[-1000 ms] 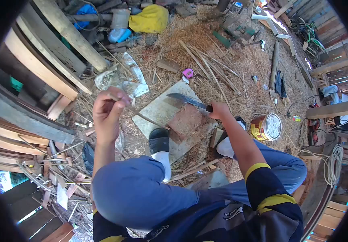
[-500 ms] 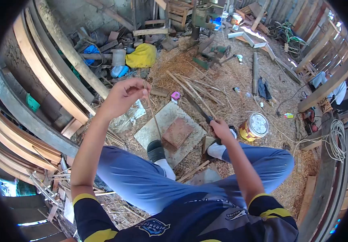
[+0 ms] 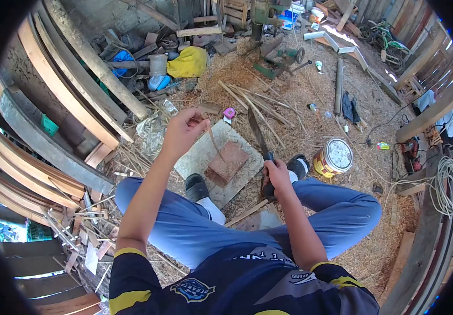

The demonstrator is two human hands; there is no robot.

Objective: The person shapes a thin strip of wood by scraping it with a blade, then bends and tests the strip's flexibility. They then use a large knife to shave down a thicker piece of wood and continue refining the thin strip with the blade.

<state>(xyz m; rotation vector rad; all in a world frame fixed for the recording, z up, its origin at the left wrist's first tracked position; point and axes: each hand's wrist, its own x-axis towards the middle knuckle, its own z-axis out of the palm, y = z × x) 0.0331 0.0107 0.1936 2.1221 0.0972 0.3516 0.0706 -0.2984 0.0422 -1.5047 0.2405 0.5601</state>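
Observation:
My left hand (image 3: 185,128) pinches the upper end of a thin wooden strip (image 3: 216,146), which slants down toward a reddish brick-like block (image 3: 228,161). The block lies on a pale square slab (image 3: 195,159) between my feet. In my right hand (image 3: 277,176) is the dark handle of a long-bladed knife (image 3: 257,131), its blade pointing up and away from me. The blade is to the right of the slab and apart from the strip. A pink and white object (image 3: 229,113) sits at the slab's far edge.
Split sticks (image 3: 260,110) lie beyond the slab on shavings. A paint bucket (image 3: 336,156) stands right of my right foot. A yellow cloth (image 3: 188,62) is at the far left. Long curved boards (image 3: 53,144) lean at left; coiled rope (image 3: 444,184) hangs at right.
My left hand has moved slightly toward the slab with the strip. My right hand has come closer to me, and the knife points more directly away. My knees have shifted apart.

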